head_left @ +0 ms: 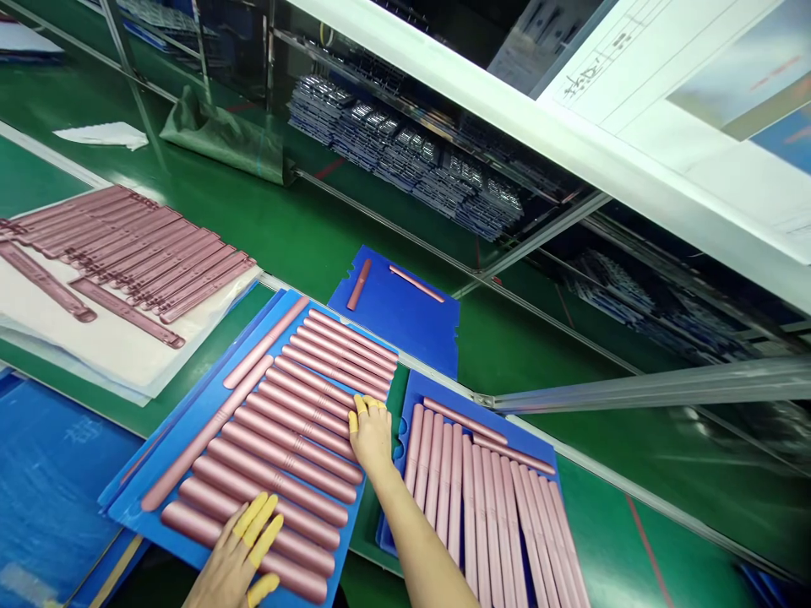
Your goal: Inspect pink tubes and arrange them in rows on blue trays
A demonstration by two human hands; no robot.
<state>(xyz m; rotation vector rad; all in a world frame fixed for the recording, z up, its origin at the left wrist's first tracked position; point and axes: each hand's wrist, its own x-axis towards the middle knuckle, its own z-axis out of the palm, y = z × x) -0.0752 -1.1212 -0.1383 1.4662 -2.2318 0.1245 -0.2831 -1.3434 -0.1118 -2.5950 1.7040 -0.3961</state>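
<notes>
Long pink metallic bars (297,439) lie side by side in a row on a blue sheet (345,540) in front of me. My left hand (237,549), with yellow covers on its fingertips, rests over the nearest bars; its fingers are stretched and spread. At the right ends of the middle bars is my right hand (372,435), also with yellow finger covers. Its fingers are bent down onto a bar end, and the thumb is hidden. One more pink bar (209,431) runs crosswise along the left ends of the row.
To the right, a second blue sheet (548,447) carries more pink bars (494,507). Another blue sheet (405,325) with two bars lies beyond. Pink flat parts (145,245) cover white paper (114,355) at left. A metal post (634,384) and shelf edge (570,127) cross the right side.
</notes>
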